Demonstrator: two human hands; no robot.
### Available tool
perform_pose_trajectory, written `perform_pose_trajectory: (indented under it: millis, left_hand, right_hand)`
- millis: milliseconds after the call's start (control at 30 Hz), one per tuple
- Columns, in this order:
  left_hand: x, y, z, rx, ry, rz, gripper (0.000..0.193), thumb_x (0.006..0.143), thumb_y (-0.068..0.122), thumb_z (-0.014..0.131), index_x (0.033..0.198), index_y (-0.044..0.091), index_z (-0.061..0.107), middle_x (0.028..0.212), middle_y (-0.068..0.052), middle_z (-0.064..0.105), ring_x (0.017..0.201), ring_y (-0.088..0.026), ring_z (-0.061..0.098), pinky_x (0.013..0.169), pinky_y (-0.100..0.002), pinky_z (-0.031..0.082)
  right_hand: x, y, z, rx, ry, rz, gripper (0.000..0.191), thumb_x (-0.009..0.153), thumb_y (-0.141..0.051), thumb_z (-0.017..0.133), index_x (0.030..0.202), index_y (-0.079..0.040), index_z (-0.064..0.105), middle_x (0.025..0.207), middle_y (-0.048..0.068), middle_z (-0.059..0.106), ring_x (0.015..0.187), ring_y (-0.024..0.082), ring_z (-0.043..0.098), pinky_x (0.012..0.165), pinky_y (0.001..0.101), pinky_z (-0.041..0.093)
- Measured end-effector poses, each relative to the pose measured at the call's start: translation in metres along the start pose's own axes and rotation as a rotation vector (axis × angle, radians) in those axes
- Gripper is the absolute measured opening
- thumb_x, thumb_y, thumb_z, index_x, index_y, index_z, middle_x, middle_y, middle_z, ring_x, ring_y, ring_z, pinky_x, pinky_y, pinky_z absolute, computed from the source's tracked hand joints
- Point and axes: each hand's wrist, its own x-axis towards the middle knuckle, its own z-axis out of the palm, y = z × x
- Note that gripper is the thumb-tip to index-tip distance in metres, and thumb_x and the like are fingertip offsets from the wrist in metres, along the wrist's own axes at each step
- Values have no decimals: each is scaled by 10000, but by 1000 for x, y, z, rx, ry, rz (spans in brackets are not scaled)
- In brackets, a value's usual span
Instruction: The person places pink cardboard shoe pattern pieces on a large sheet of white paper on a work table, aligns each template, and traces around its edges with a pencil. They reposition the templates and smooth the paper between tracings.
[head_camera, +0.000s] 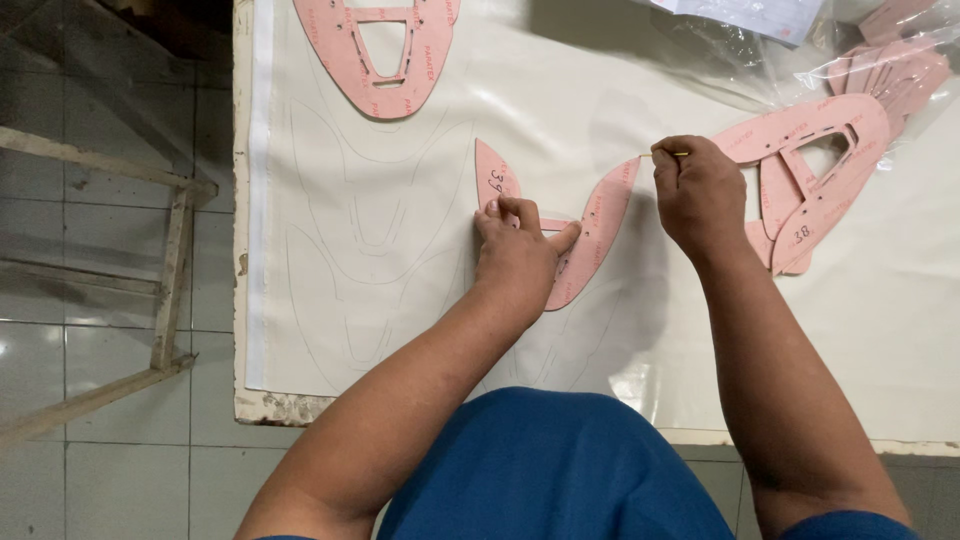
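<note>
The work surface is a table (242, 200) covered by a cream sheet (400, 300); its left edge runs well to the left of the left hand, and its near edge lies just in front of the person's blue-clad torso, with tiled floor and a wooden frame (170, 280) beyond the left edge. Open sheet, bearing faint traced outlines, extends to the left of the left hand and between the hands and the near edge; to the right of the right hand the room is narrower, taken up by a stack of pink templates (810, 180). The left hand (515, 255) lies palm down, fingers spread and partly curled, pressing flat on a pink U-shaped template (600, 230); fingertips rest on the template's left arm and the thumb reaches toward its right arm. The right hand (700, 195) is closed in a pinch around a thin pencil (672, 154), whose tip meets the upper end of the template's right arm. The template thus sits directly under the left hand and just left of the right hand, its two arms pointing away from the person. Another pink template (385, 55) lies well beyond the left hand at the far edge of view, and clear plastic wrap with further pink pieces (900, 70) lies beyond the right hand.
</note>
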Motion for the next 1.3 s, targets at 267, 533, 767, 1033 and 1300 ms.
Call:
perform_pose_trajectory:
  millis: [267, 533, 767, 1033, 1300]
  left_hand:
    - [0, 1, 3, -9, 20, -8, 857, 889, 144, 681, 1582, 419, 258, 1477, -445, 260, 1343, -591, 404, 1077, -562, 318]
    - [5, 0, 15, 22, 57, 30, 803, 905, 173, 645, 1591, 376, 281, 1461, -461, 287, 1317, -561, 429, 1030, -547, 337]
    - [1, -8, 37, 2, 294, 64, 704, 859, 141, 662, 1503, 258, 405, 1411, -427, 365, 1263, -521, 491, 1072, -493, 338]
    - [3, -24, 56, 49, 502, 43, 388, 905, 134, 660, 1233, -54, 569, 1370, -313, 486, 1240, -369, 585, 1138, -458, 345]
    - [-4, -41, 55, -167, 565, 104, 428, 708, 250, 755, 1071, 45, 663, 1291, -194, 549, 1202, -292, 616, 1077, -490, 378]
  right_hand:
    - [-13, -8, -4, -35, -30, -14, 142, 1052, -176, 680, 1068, -45, 733, 1020, 135, 724, 912, 333, 690, 805, 440, 537]
    - [-104, -56, -19, 36, -209, -82, 119, 943, -126, 679, 1023, -64, 740, 969, 105, 710, 875, 328, 661, 767, 426, 534]
    - [-112, -60, -18, 36, -183, -88, 108, 963, -99, 693, 1056, -54, 725, 984, 95, 714, 880, 319, 652, 767, 416, 535]
    - [-139, -78, -8, 135, -346, -343, 150, 906, -77, 700, 1056, -63, 693, 1004, 91, 688, 964, 315, 649, 856, 412, 519]
    - [-131, -92, 7, 142, -422, -395, 129, 923, -95, 685, 1051, -76, 688, 979, 70, 705, 916, 283, 661, 838, 415, 517]
